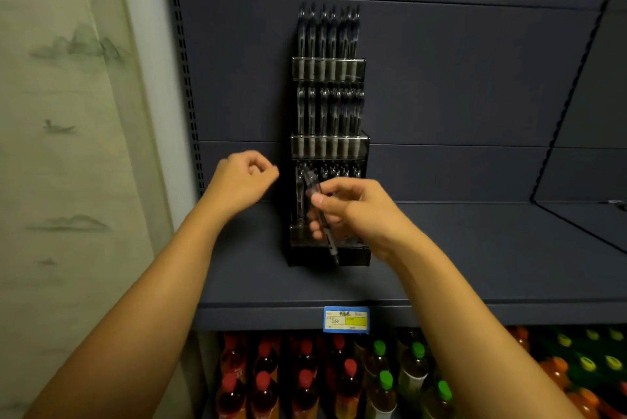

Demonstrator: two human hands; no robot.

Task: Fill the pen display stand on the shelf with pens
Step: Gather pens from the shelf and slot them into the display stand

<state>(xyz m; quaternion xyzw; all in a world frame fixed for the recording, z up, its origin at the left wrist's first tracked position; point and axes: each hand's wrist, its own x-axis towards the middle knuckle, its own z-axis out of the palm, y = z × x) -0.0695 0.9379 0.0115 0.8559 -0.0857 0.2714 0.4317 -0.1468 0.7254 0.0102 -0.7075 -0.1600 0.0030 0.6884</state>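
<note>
A pen held at the bottom row of the stand

The right hand (353, 211) pinches 1 pen (319, 211), tilted, before the display stand (363, 144); the left hand (242, 181) hangs beside it, loosely curled, holding nothing.

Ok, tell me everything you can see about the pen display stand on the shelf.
The pen display stand is a tall, dark, see-through plastic rack with three stepped tiers, upright on the shelf against the back panel. The top and middle tiers look full of dark pens standing tip-down. The bottom tier holds several pens. The right hand pinches a tilted pen in front of that tier. The left hand hovers beside the stand, not touching it.
</note>
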